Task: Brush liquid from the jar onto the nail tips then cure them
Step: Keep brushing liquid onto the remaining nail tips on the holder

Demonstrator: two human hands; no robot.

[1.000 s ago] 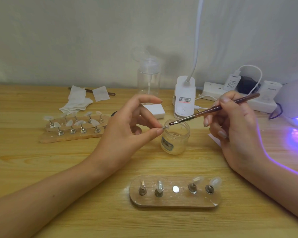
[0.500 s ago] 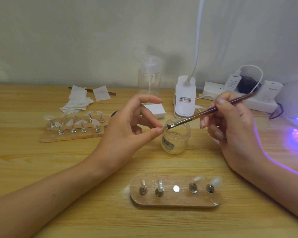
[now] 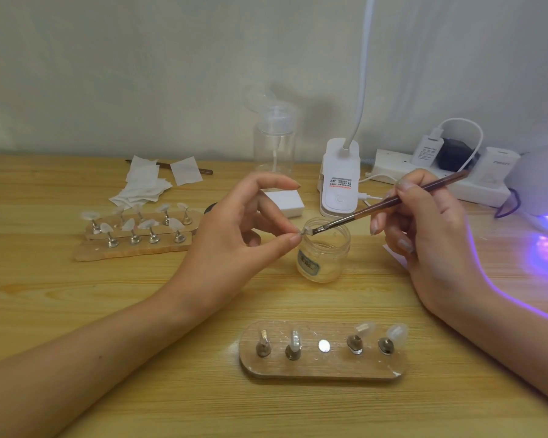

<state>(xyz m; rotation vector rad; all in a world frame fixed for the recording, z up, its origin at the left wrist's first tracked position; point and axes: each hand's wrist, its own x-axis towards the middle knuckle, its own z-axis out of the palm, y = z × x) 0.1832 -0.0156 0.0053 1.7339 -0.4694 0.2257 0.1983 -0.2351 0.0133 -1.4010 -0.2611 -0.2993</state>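
The brush (image 3: 389, 200) has moved a little to the left and down since a moment ago. Then its hairs were just beside the nail tip (image 3: 306, 230). Now they touch it. So the painting of this one has begun.

The left hand (image 3: 234, 245) sits in the middle of the frame. It pinches the small nail tip between the thumb and one finger, and the other fingers are spread above. The right hand (image 3: 431, 238), to the right of the middle, pinches the brush like a pencil.

The nail tip is held up just above the left rim of the open jar (image 3: 325, 254).

The wooden stand (image 3: 323, 368) low in the frame has an empty round spot (image 3: 324, 346) in its middle. This nail tip probably goes there.

The lamp (image 3: 538, 184) glows purple at the right edge. Curing is not yet done.
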